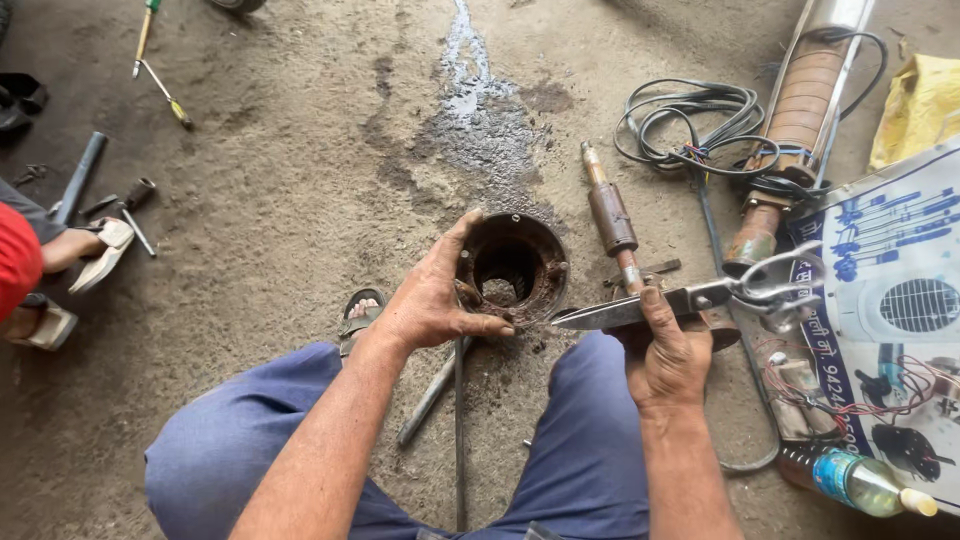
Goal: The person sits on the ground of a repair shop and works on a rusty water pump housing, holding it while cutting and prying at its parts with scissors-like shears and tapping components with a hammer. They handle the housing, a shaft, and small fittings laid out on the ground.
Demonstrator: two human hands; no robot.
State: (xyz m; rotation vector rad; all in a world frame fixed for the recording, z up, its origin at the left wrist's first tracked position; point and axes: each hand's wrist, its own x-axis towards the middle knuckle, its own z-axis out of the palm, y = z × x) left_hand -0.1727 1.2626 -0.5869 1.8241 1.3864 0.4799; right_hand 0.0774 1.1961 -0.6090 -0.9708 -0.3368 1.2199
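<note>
I squat on a dirt floor with a rusty round motor housing (513, 264) standing open-end up between my knees. My left hand (432, 297) grips its near left rim, thumb inside the bore. My right hand (664, 358) holds a pair of large metal scissors (690, 300) by the blades, handles pointing right, the closed tip touching the housing's right rim. A rusty rotor shaft (611, 220) lies just right of the housing.
A long pump body (795, 130) and coiled black cable (690, 125) lie at the upper right. A printed poster (890, 300), wire bits and a plastic bottle (860, 483) sit at right. Another person's sandalled foot (100, 250) and loose tools are at left. A wet patch (480, 110) lies beyond the housing.
</note>
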